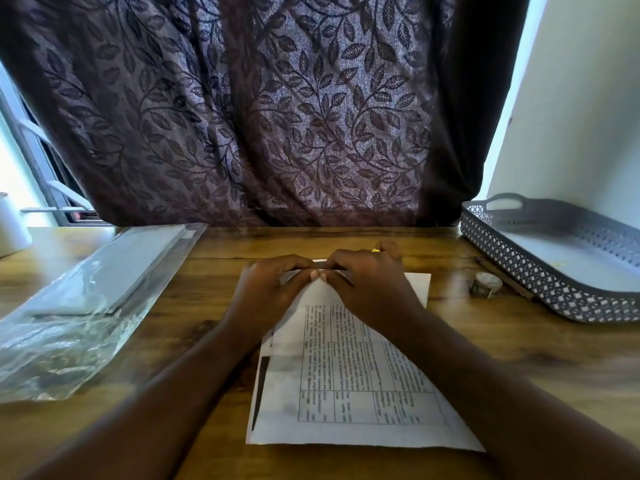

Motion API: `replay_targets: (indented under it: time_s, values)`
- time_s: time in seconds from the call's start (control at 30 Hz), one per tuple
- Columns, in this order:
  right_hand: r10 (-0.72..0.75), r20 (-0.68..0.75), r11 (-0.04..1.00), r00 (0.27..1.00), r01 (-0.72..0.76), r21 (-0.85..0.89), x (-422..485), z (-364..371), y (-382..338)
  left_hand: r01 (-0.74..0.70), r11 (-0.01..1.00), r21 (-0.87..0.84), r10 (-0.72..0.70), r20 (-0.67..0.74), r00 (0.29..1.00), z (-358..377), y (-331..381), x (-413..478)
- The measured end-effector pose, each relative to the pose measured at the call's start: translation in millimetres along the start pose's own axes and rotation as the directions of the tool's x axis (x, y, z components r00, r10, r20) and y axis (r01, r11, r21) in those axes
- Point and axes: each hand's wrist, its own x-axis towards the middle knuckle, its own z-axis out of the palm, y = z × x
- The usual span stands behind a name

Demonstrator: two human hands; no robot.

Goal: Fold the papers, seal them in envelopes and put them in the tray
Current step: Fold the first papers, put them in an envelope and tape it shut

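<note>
- Left hand (268, 289) and right hand (372, 284): they meet at the centre of the frame, fingers curled and thumb tips nearly touching. Each pinches the far edge of the top paper (346, 375) between thumb and fingers.
- Top paper: a white sheet lying lengthwise below the hands in the lower centre of the frame. It is printed with a ruled table of narrow columns, and the text is too blurred to read. The pinched far edge looks slightly raised off the stack.
- Lower sheet (277, 386): it shows beneath the top one, offset to the left, with a dark bar along its left margin.
- Table (519, 358): brown wood grain, carrying everything listed.
- Tray (512, 268): grey, with lattice walls, a handle slot and a pale floor. It stands at the right edge of the frame, well apart from the papers.
- Tape roll (486, 285): it sits between the papers and the tray, near the tray wall.
- Clear plastic packet (86, 306): it lies at the left of the frame and holds a flat pale stack.
- Curtain (259, 116): dark with a leaf pattern, filling the upper frame.
</note>
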Motion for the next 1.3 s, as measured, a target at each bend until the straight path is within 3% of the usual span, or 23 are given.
replay_targets:
  time_s: [0.17, 0.27, 0.43, 0.73, 1.07, 1.17, 1.3]
  values:
    - [-0.005, 0.077, 1.000, 0.997, 0.006, -0.011, 3, -2, 4, 0.056, 0.998, -0.030, -0.056, 0.001, 0.998, 2, -4, 0]
    - [0.055, 0.120, 0.998, 0.991, -0.056, 0.006, 5, -7, 11, 0.129, 0.989, -0.078, -0.131, -0.026, 0.991, 2, -7, 0]
    - [0.145, 0.192, 0.980, 0.971, -0.168, 0.108, 7, -16, 30, 0.148, 0.987, -0.064, -0.148, -0.002, 0.989, -4, -10, 3]
    - [0.250, 0.255, 0.946, 0.934, -0.292, 0.140, 5, -29, 54, 0.229, 0.971, -0.062, -0.231, -0.027, 0.973, -9, -22, 4]
    - [0.389, 0.229, 0.809, 0.892, -0.449, 0.379, -8, -30, 71, 0.273, 0.959, -0.072, -0.275, -0.013, 0.961, -10, -35, 6]
    - [0.383, 0.242, 0.790, 0.892, -0.452, 0.414, -9, -31, 71, 0.247, 0.969, -0.001, -0.247, -0.029, 0.968, -10, -35, 5]
    - [0.340, 0.151, 0.828, 0.928, -0.372, 0.419, -8, -30, 58, 0.094, 0.951, 0.296, -0.072, -0.084, 0.994, -10, -25, 6]
